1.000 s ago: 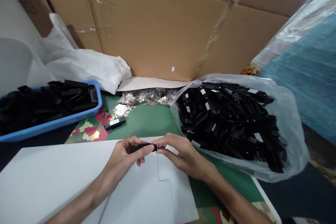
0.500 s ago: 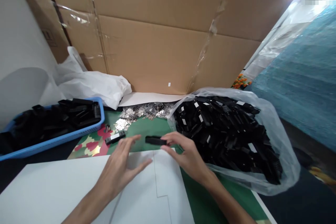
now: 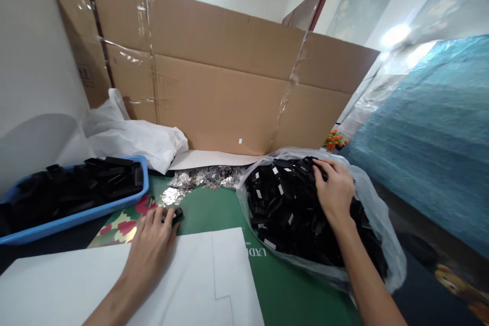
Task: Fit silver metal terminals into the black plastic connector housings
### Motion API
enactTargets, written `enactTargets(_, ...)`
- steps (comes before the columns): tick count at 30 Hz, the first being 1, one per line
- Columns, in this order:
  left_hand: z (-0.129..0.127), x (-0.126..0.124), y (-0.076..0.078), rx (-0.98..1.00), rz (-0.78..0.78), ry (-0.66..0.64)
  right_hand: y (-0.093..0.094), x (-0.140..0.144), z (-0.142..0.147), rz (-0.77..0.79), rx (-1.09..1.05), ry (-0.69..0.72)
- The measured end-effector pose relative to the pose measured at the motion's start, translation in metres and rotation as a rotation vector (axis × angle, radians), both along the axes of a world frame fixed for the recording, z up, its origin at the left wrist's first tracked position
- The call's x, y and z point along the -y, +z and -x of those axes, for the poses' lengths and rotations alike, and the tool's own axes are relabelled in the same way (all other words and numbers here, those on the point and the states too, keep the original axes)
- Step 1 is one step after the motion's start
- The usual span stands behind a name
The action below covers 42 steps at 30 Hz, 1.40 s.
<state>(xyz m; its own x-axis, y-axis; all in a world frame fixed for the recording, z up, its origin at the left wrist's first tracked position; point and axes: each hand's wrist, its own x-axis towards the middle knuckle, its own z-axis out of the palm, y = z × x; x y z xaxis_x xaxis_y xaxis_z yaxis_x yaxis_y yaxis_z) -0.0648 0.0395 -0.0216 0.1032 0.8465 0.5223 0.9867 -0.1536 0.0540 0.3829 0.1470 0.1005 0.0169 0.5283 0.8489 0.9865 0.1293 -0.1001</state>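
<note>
My left hand (image 3: 153, 234) is closed around a small black plastic piece (image 3: 178, 215) at the far edge of the white board (image 3: 187, 275). Most of that piece is covered by my fingers. Over the clear plastic bag (image 3: 395, 265) on the right, my right hand (image 3: 336, 188) pinches another black plastic piece (image 3: 324, 173) at the top of the heap. Many similar black pieces (image 3: 282, 209) fill the bag, some with white labels.
At the left stands a blue basket (image 3: 95, 209) of black parts. Small silvery pieces (image 3: 183, 181) lie in front of an upright cardboard sheet (image 3: 221, 102). A white plastic bag (image 3: 141, 140) rests behind the basket. Orange flowers (image 3: 336, 138) are beyond the clear bag.
My right hand has carried its black piece from the middle over to the bag. My left hand has moved left and taken hold of the labelled black piece. The view has tilted up.
</note>
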Motion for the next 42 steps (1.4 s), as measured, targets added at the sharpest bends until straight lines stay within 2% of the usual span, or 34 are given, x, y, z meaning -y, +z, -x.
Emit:
enactTargets(4, -0.001, -0.004, -0.004, 0.093, -0.015, -0.051, -0.002, -0.009, 0.01, 0.049, 0.098, -0.039)
enactTargets(6, -0.001, -0.005, -0.005, 0.126, -0.014, -0.058, -0.005, -0.007, 0.028, 0.035, 0.103, 0.024)
enactTargets(8, -0.004, -0.003, -0.004, 0.167, 0.001, -0.09, -0.009, -0.004, 0.053, 0.059, 0.06, 0.159)
enactTargets(11, -0.017, 0.005, 0.002, 0.223, 0.054, -0.198, -0.016, 0.003, 0.1, 0.218, 0.058, 0.386)
enactTargets(15, -0.039, 0.019, 0.013, 0.273, 0.138, -0.41, -0.035, 0.006, 0.166, 0.472, 0.253, 0.612)
enactTargets(18, -0.043, 0.024, 0.02, 0.319, 0.218, -0.56, -0.053, -0.004, 0.203, 0.619, 0.346, 0.689)
enactTargets(21, -0.038, 0.023, 0.023, 0.318, 0.242, -0.584, -0.073, -0.017, 0.226, 0.715, 0.344, 0.661)
enactTargets(26, -0.032, 0.018, 0.019, 0.326, 0.237, -0.561, -0.095, -0.031, 0.238, 0.76, 0.202, 0.507)
enactTargets(31, -0.036, 0.019, 0.018, 0.339, 0.238, -0.569, -0.102, -0.042, 0.239, 0.759, 0.06, 0.415)
enactTargets(37, -0.035, 0.019, 0.017, 0.329, 0.24, -0.551, -0.101, -0.046, 0.242, 0.773, -0.049, 0.47)
enactTargets(42, -0.033, 0.016, 0.014, 0.316, 0.265, -0.525, -0.09, -0.027, 0.231, 0.764, -0.195, 0.602)
